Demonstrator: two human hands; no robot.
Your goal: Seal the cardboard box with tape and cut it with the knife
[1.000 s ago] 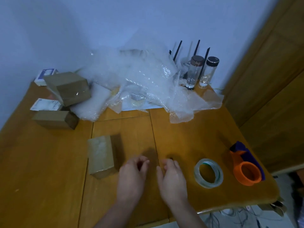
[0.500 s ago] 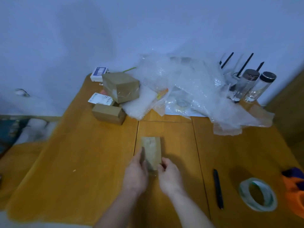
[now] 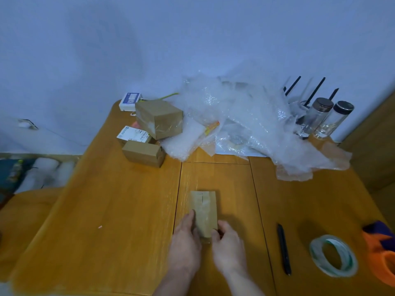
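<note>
Box (image 3: 204, 212) at 6 o'clock on surface (image 3: 119, 210), clamped btwn left hand (image 3: 185, 244) & right hand (image 3: 228, 246) grip, prob. steadying seam for tape (image 3: 333, 255) at 4.

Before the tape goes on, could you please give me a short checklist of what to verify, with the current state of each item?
1. Small brown cardboard box held steady: ok, left hand and right hand grip its near end on the wooden table.
2. Top flaps closed: ok, they meet along a centre seam.
3. Seam already taped: cannot tell, the surface is blurred.
4. Clear tape roll at hand: ok, lying flat to the right.
5. Slim black knife at hand: ok, between box and roll; blade state cannot tell.
6. A hand free to take the tape: not ok, both are on the box.
</note>
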